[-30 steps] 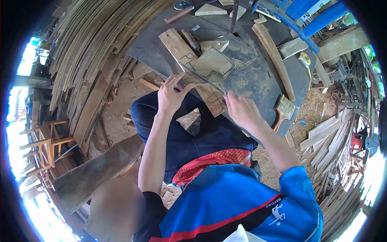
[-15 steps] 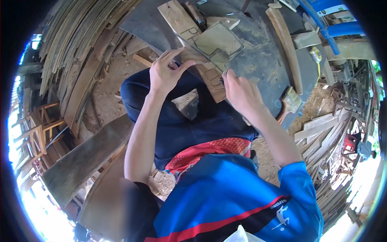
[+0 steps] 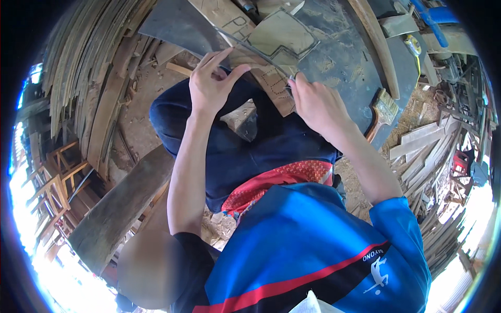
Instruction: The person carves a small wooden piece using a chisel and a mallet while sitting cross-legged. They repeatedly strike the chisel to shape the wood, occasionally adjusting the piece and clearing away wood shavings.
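A long wooden board point(image 3: 279, 94) with dark lines drawn on it extends over the edge of the dark work table, above my dark blue trousers. Across it runs a long thin dark strip point(image 3: 259, 53), whose exact kind I cannot make out. My right hand point(image 3: 321, 104) is closed with thumb and forefinger at the strip's near right end. At its other end, my left hand point(image 3: 210, 86) is open, thumb and fingers spread, fingertips close to the strip and the board's left edge. A flat, pale, angular piece point(image 3: 284, 34) with a dark outline lies just beyond the strip.
On the dark table point(image 3: 339, 78) lie a curved wooden bar point(image 3: 378, 47), a paintbrush point(image 3: 385, 109) and a yellow tape measure point(image 3: 413, 45). Stacked planks point(image 3: 86, 68) fill the far left. A thick plank point(image 3: 125, 203) slants beside me; scrap wood point(image 3: 422, 151) lies at right.
The view has shifted slightly, so the table and its things appear higher. Both hands keep nearly the same pose at the strip and board.
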A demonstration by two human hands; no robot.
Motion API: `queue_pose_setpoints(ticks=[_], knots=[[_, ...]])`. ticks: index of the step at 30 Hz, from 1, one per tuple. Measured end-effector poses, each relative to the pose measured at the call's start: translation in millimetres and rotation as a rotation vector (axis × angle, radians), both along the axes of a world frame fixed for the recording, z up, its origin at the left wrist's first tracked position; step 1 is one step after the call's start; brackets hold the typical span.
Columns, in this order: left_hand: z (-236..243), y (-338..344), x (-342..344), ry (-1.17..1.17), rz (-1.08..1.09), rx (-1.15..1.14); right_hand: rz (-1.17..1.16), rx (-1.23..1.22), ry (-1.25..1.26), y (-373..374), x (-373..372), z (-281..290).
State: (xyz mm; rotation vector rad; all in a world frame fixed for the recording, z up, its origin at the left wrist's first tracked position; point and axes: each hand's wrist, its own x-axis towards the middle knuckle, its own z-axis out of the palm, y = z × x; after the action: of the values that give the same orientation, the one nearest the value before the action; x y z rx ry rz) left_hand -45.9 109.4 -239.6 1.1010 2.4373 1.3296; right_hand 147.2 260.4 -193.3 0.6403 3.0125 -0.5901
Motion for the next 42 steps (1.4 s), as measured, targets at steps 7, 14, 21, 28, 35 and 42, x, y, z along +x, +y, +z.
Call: queue_pose_setpoints(ticks=[7, 14, 21, 28, 35, 42], knots=[[-1, -2, 3, -0.040, 0.021, -0.011, 0.008, 0.026, -0.072, 3, 28, 4], [-8, 2, 1, -0.005, -0.006, 0.050, -0.010, -0.028, -0.033, 0, 0, 1], [-5, 0, 1, -0.051, -0.012, 0.054, -0.060, -0.004, -0.202, -4, 46, 13], [-6, -1, -2, -0.001, -0.016, 0.031, -0.029, 0.026, -0.066, -6, 8, 1], [-3, -1, -1, -0.043, -0.032, 0.025, -0.058, 0.019, -0.148, -7, 43, 10], [-8, -1, -3, 0.030, -0.007, 0.033, -0.042, 0.012, -0.106, -7, 23, 7]])
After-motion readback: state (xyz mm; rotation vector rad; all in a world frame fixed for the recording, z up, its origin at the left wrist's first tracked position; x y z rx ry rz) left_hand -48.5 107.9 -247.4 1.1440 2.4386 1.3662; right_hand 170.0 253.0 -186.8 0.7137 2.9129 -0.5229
